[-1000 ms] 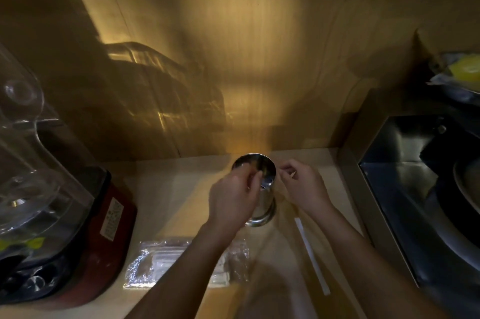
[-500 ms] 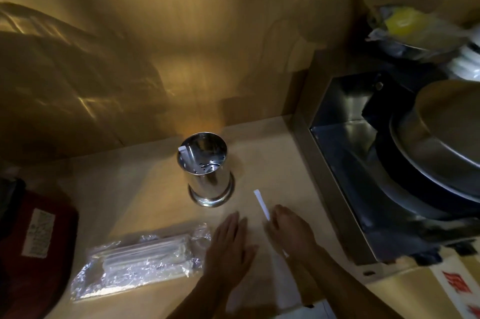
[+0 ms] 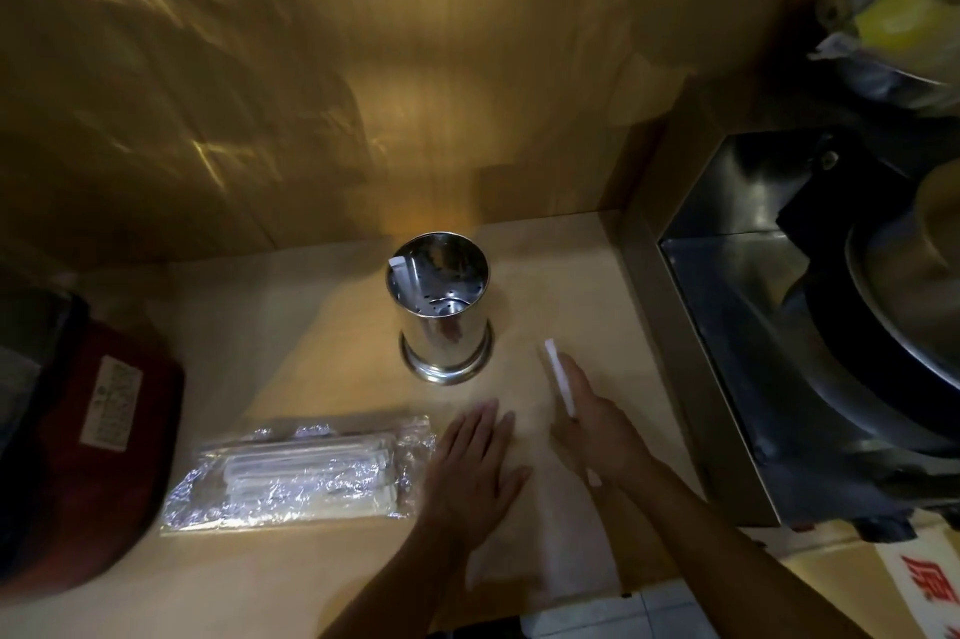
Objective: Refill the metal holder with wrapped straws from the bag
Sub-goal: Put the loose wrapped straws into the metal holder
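Observation:
The metal holder [image 3: 442, 311], a shiny perforated cylinder on a flared foot, stands upright on the wooden counter. One wrapped straw [image 3: 399, 274] leans against its inner left wall. A clear crinkled bag of wrapped straws [image 3: 301, 474] lies flat to the lower left of the holder. My left hand [image 3: 475, 461] rests flat and open on the counter, at the bag's right end. My right hand [image 3: 597, 422] lies over a single white wrapped straw [image 3: 558, 376] on the counter; fingers extended, the straw's far end sticking out toward the holder.
A red appliance base [image 3: 88, 435] with a label sits at the left edge. A steel sink [image 3: 769, 326] with a dark pan lies to the right. A wooden wall stands behind the holder. A bowl with something yellow [image 3: 898, 30] is up at the right.
Both hands left the holder's rim and came down to the counter in front of it. My right hand now lies on the loose straw. The view shifted right.

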The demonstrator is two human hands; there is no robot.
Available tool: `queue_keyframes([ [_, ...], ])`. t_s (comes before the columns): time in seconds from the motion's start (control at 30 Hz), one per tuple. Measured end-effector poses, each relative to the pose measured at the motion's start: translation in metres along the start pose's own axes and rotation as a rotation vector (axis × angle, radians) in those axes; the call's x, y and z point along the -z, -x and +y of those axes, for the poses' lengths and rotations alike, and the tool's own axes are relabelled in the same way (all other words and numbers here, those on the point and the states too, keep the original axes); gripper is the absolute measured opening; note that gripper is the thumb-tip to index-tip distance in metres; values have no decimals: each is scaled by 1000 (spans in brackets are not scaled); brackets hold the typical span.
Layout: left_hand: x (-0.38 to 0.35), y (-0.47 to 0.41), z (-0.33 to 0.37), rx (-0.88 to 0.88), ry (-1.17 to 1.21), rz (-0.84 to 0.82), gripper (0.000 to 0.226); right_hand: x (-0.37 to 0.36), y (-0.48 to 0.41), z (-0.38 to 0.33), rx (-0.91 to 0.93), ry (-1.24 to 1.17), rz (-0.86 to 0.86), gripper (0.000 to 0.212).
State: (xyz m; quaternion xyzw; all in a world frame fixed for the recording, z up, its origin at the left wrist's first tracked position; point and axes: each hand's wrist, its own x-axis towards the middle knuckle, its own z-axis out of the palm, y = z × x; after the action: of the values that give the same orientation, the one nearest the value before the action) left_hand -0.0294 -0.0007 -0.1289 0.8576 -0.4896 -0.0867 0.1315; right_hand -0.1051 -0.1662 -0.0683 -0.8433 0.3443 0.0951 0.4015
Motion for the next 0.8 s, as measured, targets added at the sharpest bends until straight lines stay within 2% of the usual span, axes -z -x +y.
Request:
queue_keyframes([
  [0.13,0,1,-2,-4,-4,6,55,16,-10,-15,64,-319,121,75],
  [0.23,-2,2,-2,-2,-16,7,54,39,-13,-38,12,-594,192,46],
  [0.27,-3,2,-2,-1,-15,8,54,49,-10,-47,11,-739,179,37],
  [0.33,-3,2,-2,4,-9,8,54,70,-1,-69,122,-1005,92,34],
  [0.4,-3,2,-2,3,-3,10,53,87,8,-89,255,-1120,37,34],
  [0.5,-2,4,-4,1,-2,18,52,102,13,-115,320,-988,137,10],
  [0.63,0,6,-4,-1,2,14,50,102,15,-137,384,-821,293,21],
  [0.8,1,6,-3,-5,2,30,50,84,0,-155,430,-603,401,17],
])
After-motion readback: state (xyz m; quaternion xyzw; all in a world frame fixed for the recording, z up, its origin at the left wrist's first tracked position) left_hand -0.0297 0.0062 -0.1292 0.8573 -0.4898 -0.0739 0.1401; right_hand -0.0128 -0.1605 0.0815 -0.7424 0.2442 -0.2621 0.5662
